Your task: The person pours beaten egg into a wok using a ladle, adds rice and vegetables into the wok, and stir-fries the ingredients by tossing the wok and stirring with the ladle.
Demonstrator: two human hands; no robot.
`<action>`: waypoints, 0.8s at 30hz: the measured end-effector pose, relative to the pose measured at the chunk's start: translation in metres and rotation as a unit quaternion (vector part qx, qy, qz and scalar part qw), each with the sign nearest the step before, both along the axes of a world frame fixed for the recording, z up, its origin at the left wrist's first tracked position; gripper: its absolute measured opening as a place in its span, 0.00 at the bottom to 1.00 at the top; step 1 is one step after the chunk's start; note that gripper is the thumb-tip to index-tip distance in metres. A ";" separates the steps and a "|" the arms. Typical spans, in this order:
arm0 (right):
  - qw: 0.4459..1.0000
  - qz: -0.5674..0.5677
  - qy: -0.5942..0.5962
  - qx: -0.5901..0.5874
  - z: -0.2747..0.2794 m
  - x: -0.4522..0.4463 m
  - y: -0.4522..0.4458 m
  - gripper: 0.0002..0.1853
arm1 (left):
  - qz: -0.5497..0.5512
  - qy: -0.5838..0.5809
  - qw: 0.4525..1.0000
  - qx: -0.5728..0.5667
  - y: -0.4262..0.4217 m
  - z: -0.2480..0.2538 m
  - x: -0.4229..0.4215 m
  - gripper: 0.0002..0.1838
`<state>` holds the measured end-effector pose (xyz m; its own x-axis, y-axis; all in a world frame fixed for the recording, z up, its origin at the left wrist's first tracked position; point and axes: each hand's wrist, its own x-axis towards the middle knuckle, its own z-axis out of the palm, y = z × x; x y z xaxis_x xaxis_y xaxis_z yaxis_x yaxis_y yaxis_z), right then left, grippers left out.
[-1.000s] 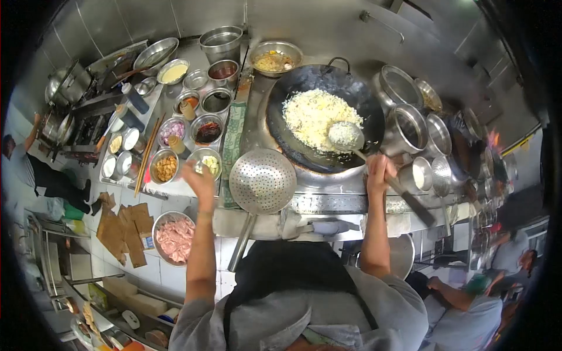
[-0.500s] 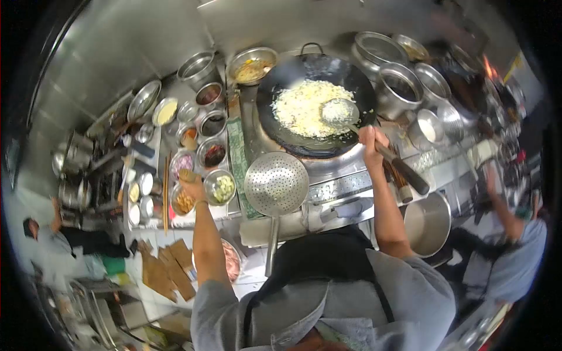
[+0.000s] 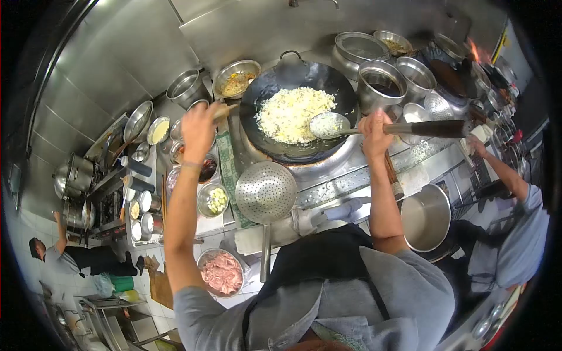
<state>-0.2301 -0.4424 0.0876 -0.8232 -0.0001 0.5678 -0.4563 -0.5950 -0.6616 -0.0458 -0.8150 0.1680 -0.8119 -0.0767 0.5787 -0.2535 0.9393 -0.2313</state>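
My right hand (image 3: 375,134) is closed round the handle of a large ladle (image 3: 430,128). Its metal bowl rests in the black wok (image 3: 345,88), at the right edge of a pile of fried rice with yellow bits (image 3: 293,114). Raised over the seasoning cups, left of the wok, my left hand (image 3: 198,133) is closed on a short tan, wooden-looking utensil (image 3: 225,111) pointing toward the wok; its exact kind is unclear. Beneath that forearm are a bowl of dark red sauce (image 3: 208,169) and a bowl of chopped pale green vegetable (image 3: 212,200).
A perforated strainer (image 3: 266,192) lies in front of the wok, its handle toward me. Metal pots (image 3: 381,88) stand right of the wok. Below the counter are a bowl of raw meat (image 3: 221,272) and a deep pot (image 3: 425,219). Co-workers (image 3: 518,228) stand on both sides.
My left hand has risen from the ingredient bowls toward the wok with the tan utensil. My right hand's ladle handle has swung more level, its bowl still in the rice.
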 end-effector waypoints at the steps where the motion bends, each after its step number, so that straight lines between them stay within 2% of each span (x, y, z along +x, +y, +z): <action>1: 1.000 0.013 -0.019 0.013 -0.001 0.003 -0.002 0.24 | -0.029 -0.023 0.997 -0.074 0.010 0.005 -0.023 0.19; 4: 0.999 0.031 -0.016 0.035 -0.012 0.005 -0.008 0.25 | -0.106 -0.055 0.975 -0.188 0.045 -0.006 -0.088 0.08; 6: 0.997 0.061 -0.026 0.028 -0.011 0.007 -0.006 0.25 | -0.125 -0.082 0.966 -0.213 0.065 -0.007 -0.122 0.08; 9: 0.998 0.048 -0.026 0.026 -0.010 0.007 -0.002 0.24 | 0.024 -0.016 0.978 -0.206 0.048 -0.004 -0.152 0.08; 10: 0.998 0.049 -0.028 0.021 -0.011 0.008 0.000 0.24 | 0.031 0.014 0.980 -0.195 0.036 0.001 -0.148 0.09; 12: 0.998 0.053 -0.028 0.015 -0.011 0.005 0.003 0.24 | 0.009 -0.075 0.976 -0.202 0.030 0.001 -0.130 0.10; 15: 0.998 0.049 -0.025 0.038 -0.008 0.001 0.003 0.25 | 0.050 -0.084 0.973 -0.207 0.017 -0.001 -0.105 0.09; 16: 0.997 0.057 -0.031 0.051 -0.008 0.003 0.003 0.26 | 0.107 -0.106 0.973 -0.176 0.011 0.006 -0.100 0.09; 18: 0.996 0.054 -0.018 0.063 -0.007 0.001 0.000 0.25 | 0.063 -0.123 0.980 -0.145 0.012 0.006 -0.084 0.11; 20: 0.995 0.065 0.001 0.073 -0.009 -0.002 -0.007 0.25 | -0.007 -0.075 0.993 -0.090 0.028 0.001 -0.072 0.12; 24: 0.992 0.055 -0.040 0.102 0.011 -0.014 -0.019 0.22 | 0.094 -0.068 0.993 0.008 0.012 0.000 -0.044 0.18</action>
<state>-0.2444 -0.4612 0.0982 -0.8543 -0.2006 0.4795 -0.3376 -0.4872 -0.8054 -0.0895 -0.8029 0.1679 -0.8535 -0.2425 0.4613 -0.3917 0.8823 -0.2609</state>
